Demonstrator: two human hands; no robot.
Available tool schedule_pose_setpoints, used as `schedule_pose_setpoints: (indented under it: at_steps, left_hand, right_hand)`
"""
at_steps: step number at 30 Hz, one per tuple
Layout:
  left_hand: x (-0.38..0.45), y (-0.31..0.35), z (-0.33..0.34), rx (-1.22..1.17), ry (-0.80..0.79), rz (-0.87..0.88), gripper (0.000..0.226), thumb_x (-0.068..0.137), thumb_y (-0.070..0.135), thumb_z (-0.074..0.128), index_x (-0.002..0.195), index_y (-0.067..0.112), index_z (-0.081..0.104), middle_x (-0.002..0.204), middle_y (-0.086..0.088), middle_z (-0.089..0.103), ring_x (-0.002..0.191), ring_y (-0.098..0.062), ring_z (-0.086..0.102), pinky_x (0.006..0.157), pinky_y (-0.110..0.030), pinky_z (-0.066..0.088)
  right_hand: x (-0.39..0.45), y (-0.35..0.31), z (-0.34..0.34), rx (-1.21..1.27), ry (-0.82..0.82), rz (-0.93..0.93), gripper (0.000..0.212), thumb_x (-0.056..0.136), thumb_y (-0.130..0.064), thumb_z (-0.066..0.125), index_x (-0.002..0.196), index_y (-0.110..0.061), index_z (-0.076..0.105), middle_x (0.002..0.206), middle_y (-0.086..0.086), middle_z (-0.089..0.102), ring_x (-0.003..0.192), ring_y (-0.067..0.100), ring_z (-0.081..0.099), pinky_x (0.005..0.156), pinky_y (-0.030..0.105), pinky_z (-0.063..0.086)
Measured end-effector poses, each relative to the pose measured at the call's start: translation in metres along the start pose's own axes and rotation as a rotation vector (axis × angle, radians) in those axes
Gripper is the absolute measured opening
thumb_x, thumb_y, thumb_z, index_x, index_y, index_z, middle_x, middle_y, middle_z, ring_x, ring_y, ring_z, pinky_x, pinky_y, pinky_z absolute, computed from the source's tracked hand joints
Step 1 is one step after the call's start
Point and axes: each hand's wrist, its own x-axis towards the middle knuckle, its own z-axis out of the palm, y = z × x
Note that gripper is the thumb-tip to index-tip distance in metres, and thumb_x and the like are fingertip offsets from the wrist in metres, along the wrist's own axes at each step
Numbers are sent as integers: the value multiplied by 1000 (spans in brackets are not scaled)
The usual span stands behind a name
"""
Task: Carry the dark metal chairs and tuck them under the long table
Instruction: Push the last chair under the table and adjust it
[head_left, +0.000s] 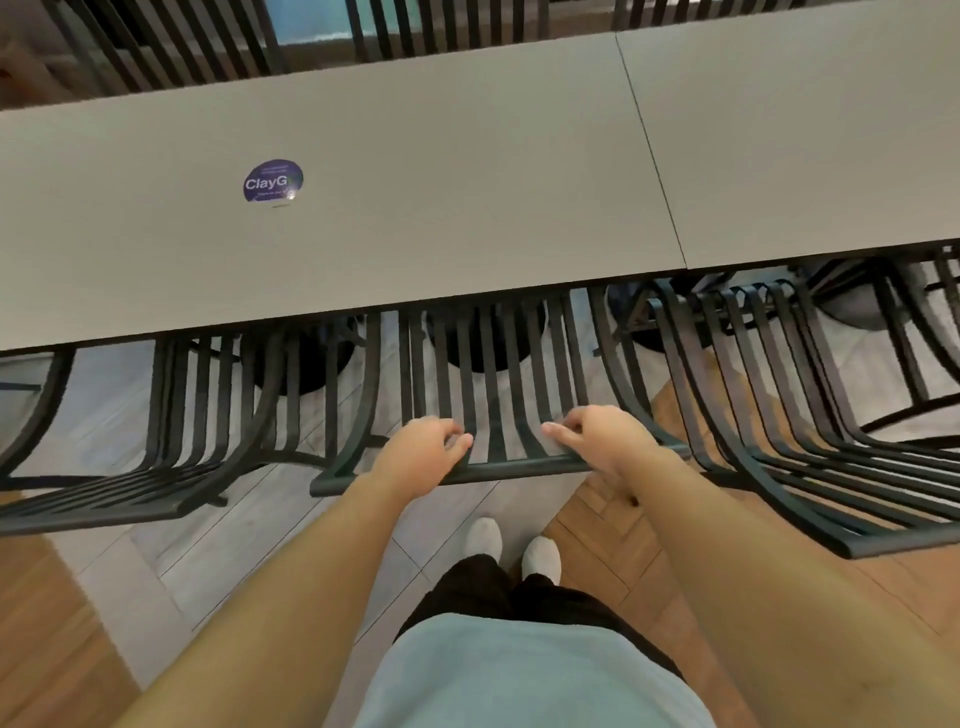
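At the far left a dark metal chair (171, 415) stands with its seat pushed under the long table (363, 208), its slatted back curving out toward the camera. On the grey tabletop above it sits a round purple sticker (273, 180) reading "ClayG". The floor (156, 561) here is pale grey tile, giving way to wood planks at the lower left corner and again on the right.

In the middle, a second chair (493, 374) is also partly beneath the table edge. The left hand (423, 449) rests on the top rail of its back, fingers curled over the bar; the right hand (597, 434) grips the same rail further along, though blur makes the exact finger wrap hard to judge. Below the hands are two white shoes (511, 548), dark trousers and a light blue shirt.

A thin seam (654, 156) divides the tabletop into two panels. To the right, a third chair (769, 415) is tucked under the second panel, close beside the middle one. Beyond the table's far edge, more dark slatted chair backs (208, 36) line the room
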Motion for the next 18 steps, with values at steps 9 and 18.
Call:
schedule_pose_setpoints:
  at_steps: [9,18]
  left_hand:
    - [63,88,-3,181,-122,255,42,108,46,46,134,20,66,116,-2,71,99,-16,68,93,-40,58]
    - [79,222,55,175,-121,369,40,109,45,46,131,20,67,114,-1,71,97,-17,67,89,-41,57]
  right_hand:
    - [-40,86,-47,67,199,217,46,102,-62,45,118,-24,68,96,-2,68,89,19,64,83,41,56]
    - [-81,209,-68,77,220,278,44,103,-58,46,122,-25,67,109,0,71,100,23,65,88,43,56]
